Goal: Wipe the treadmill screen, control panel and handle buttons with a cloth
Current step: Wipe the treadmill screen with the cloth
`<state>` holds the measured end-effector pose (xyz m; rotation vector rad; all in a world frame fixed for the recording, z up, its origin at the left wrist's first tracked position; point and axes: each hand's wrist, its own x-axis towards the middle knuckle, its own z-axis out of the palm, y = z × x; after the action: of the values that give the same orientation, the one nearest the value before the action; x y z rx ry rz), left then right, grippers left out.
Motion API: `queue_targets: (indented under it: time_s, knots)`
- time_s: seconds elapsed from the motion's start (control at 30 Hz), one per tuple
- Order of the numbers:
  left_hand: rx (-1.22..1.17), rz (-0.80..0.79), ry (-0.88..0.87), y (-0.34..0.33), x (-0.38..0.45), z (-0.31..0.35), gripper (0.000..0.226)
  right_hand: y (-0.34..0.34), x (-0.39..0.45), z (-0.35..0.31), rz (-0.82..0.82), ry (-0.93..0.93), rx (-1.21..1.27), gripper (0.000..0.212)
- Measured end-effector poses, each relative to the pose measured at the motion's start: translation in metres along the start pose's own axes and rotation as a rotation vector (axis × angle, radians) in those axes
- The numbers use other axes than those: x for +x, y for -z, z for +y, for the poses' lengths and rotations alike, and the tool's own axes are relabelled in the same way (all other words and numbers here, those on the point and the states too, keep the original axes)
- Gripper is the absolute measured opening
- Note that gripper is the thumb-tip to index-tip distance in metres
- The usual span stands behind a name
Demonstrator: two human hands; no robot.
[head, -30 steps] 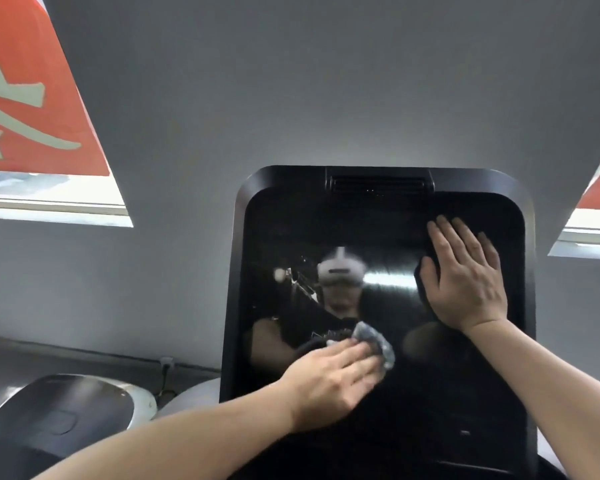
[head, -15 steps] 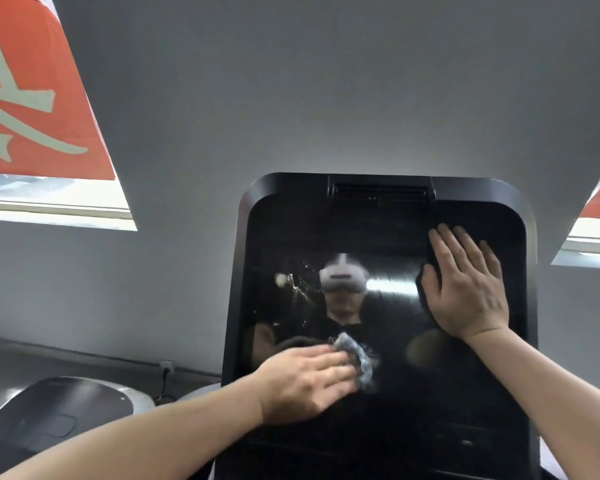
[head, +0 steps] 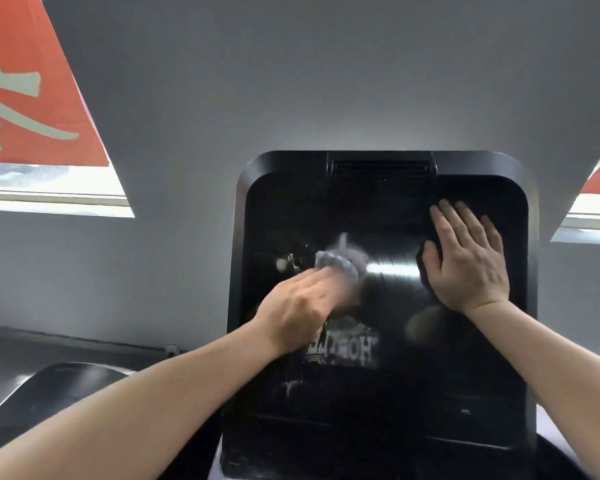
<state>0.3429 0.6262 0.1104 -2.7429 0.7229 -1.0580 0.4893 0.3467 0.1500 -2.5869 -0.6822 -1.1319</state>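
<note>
My left hand (head: 300,311) presses a crumpled grey cloth (head: 340,263) against the dark treadmill screen (head: 378,393), left of its middle; the cloth bunches out past my fingertips and is blurred, so I cannot tell whether my fingers curl round it or only push it flat. My right hand (head: 466,259) lies released and flat on the upper right part of the glass, fingers straight and close together, pointing up towards the vent slot (head: 381,168) in the top of the black frame. White smears (head: 290,263) show on the glass just left of the cloth. Behind the screen stands a grey wall (head: 291,81), with a red banner (head: 21,91) above a bright window at far left.
</note>
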Motion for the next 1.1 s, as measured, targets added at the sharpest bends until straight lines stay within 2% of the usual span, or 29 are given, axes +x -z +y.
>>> queue_targets:
  time_s: [0.03, 0.07, 0.2, 0.27, 0.33, 0.4, 0.47, 0.53, 0.63, 0.7, 0.77, 0.87, 0.93, 1.0, 1.1]
  knots:
    - [0.004, -0.009, 0.062, 0.000, 0.004, 0.003, 0.043, 0.001, 0.000, 0.000, 0.001, -0.003, 0.000, 0.064]
    - [0.000, -0.013, 0.051, -0.005, -0.003, 0.012, 0.044, 0.001, -0.001, 0.000, 0.000, -0.004, -0.001, 0.064]
    - [-0.086, -0.119, -0.319, -0.015, -0.080, 0.065, 0.032, 0.001, 0.000, 0.000, 0.006, 0.002, 0.004, 0.064]
    - [-0.137, -0.171, -0.389, -0.009, -0.076, 0.053, 0.028, 0.001, -0.001, -0.001, 0.019, -0.001, 0.001, 0.064]
    - [-0.092, -0.104, -0.323, -0.002, -0.037, 0.027, 0.024, 0.002, 0.000, 0.000, 0.019, 0.001, 0.001, 0.063]
    - [-0.041, 0.003, -0.093, 0.007, 0.006, 0.002, 0.031, 0.001, -0.001, 0.000, 0.001, 0.003, -0.006, 0.064]
    - [-0.039, 0.003, 0.091, 0.007, 0.023, -0.004, 0.038, 0.001, -0.001, 0.001, 0.001, -0.001, -0.009, 0.064]
    - [-0.045, 0.000, 0.034, -0.004, -0.001, 0.021, 0.035, 0.001, -0.001, 0.001, 0.000, 0.004, -0.010, 0.064]
    - [-0.135, -0.083, -0.283, -0.015, -0.077, 0.071, 0.026, 0.001, 0.000, 0.001, 0.004, -0.001, 0.003, 0.063]
    - [-0.169, -0.191, -0.408, -0.012, -0.096, 0.075, 0.024, 0.000, -0.001, 0.000, 0.013, -0.007, -0.002, 0.063]
    - [-0.183, -0.181, -0.404, -0.006, -0.071, 0.056, 0.021, 0.000, 0.000, 0.001, 0.012, -0.006, -0.002, 0.063]
    - [-0.101, -0.039, -0.165, 0.004, -0.005, 0.017, 0.028, 0.000, 0.000, 0.001, -0.007, -0.001, -0.005, 0.064]
    - [-0.038, -0.052, -0.025, 0.002, 0.012, 0.010, 0.037, 0.001, 0.000, 0.002, -0.007, -0.004, -0.006, 0.064]
    - [-0.012, -0.050, -0.079, -0.010, -0.016, 0.029, 0.037, 0.001, -0.001, 0.002, -0.010, 0.003, -0.006, 0.063]
    - [-0.080, -0.158, -0.364, -0.013, -0.075, 0.065, 0.033, 0.001, 0.000, 0.001, -0.006, -0.002, 0.005, 0.063]
